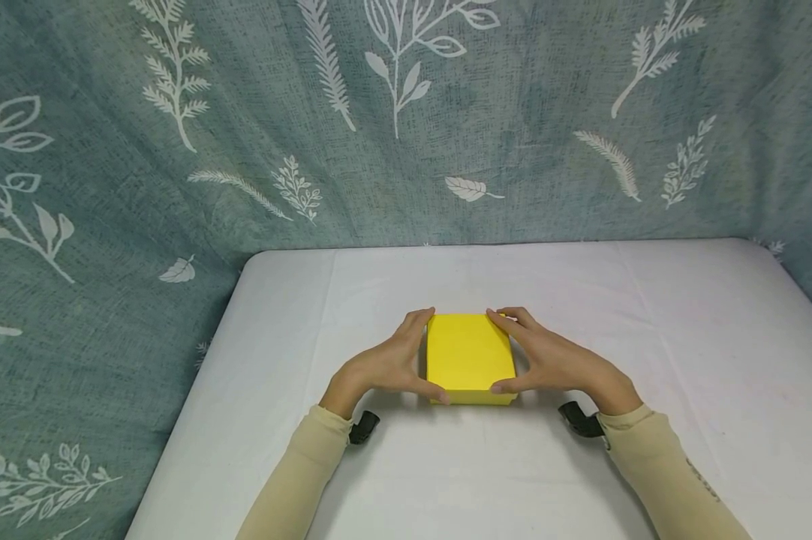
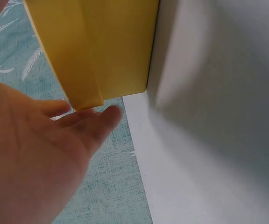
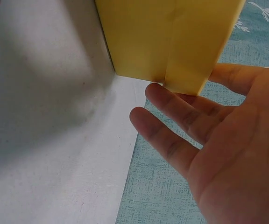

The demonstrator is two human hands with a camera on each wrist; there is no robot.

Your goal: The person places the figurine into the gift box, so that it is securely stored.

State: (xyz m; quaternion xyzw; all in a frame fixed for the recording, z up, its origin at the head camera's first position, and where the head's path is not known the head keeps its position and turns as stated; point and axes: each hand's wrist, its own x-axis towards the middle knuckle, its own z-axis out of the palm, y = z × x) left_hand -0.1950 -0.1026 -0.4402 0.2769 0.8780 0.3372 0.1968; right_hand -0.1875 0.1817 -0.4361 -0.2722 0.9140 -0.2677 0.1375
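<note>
A yellow lidded box point(image 1: 470, 351) stands on the white-covered table, its smooth top facing up. My left hand point(image 1: 391, 364) grips its left end, thumb at the near left corner and fingers round the far one. Mirroring that, my right hand point(image 1: 556, 360) holds the right end between thumb and fingers. Up close in the left wrist view, the lid's side overlaps the yellow box point(image 2: 123, 51) body in a step, with fingertips at the corner. From the right wrist, fingers reach past the end of the box point(image 3: 139, 39); two fingertips show below its edge.
The white tablecloth point(image 1: 487, 472) spreads round the box on all sides. Behind the table and along its left hangs a green-blue curtain point(image 1: 541, 195) with white leaf prints. Black wrist devices point(image 1: 364, 427) sit under both sleeves.
</note>
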